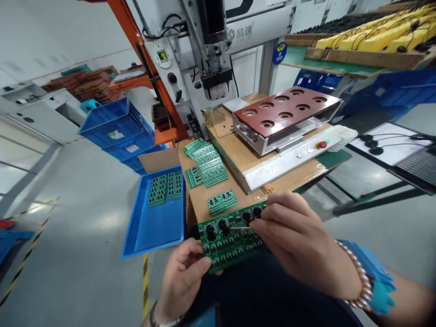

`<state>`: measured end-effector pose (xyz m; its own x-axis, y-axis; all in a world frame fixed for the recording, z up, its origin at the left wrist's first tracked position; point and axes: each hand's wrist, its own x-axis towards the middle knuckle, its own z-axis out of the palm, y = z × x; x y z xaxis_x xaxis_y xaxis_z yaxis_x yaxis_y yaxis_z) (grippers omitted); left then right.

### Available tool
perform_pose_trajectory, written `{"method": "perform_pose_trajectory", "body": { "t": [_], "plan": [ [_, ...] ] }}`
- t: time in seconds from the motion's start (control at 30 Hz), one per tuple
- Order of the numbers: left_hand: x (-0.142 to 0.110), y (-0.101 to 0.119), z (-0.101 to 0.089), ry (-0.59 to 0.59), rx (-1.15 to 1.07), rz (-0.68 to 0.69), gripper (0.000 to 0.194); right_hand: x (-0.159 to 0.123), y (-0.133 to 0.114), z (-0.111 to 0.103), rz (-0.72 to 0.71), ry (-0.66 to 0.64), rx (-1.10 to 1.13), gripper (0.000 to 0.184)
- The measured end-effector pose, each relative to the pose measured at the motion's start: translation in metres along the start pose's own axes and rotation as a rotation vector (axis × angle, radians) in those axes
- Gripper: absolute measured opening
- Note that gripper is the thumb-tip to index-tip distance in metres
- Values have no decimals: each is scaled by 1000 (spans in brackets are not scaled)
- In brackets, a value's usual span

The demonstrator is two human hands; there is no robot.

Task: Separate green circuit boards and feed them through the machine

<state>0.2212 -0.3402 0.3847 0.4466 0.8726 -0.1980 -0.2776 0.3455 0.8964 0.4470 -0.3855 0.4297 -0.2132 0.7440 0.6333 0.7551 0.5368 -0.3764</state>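
A green circuit board [223,247] with black round blobs and rows of small parts is tilted up in front of me. My left hand [185,272] grips its lower left corner, thumb on the face and fingers behind. Between the fingertips of my right hand [296,236] is a thin wooden stick [240,228]. Its tip points left, at or close to a black blob [224,225] on the board; whether it touches, I cannot tell. The right hand covers the board's right end. Just beyond lies a smaller stack of circuit boards [222,201] on the table.
More green boards [207,161] lie spread on the wooden table [195,200]. At left, a blue tray [160,231] holds two board stacks beside blue crates [116,127]. A machine with a red-brown holed plate [284,111] and red button [321,145] stands ahead.
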Motion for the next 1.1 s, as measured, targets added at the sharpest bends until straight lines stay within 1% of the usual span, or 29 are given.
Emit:
{"method": "perform_pose_trajectory", "body": {
  "t": [0.13,0.3,0.6,0.9,1.1],
  "plan": [
    [1,1,0,11,1,12,7,-1,-1,-1,1,-14,10,14],
    [-1,1,1,-16,23,19,5,0,-3,-2,3,-38,12,14],
    [0,1,0,-18,15,6,4,2,-3,0,0,-44,12,14],
    [-1,4,3,19,37,-7,8,2,-3,0,3,-31,-14,14],
    [0,2,1,2,29,1,5,2,-4,0,-3,-47,-26,15]
  ]
}}
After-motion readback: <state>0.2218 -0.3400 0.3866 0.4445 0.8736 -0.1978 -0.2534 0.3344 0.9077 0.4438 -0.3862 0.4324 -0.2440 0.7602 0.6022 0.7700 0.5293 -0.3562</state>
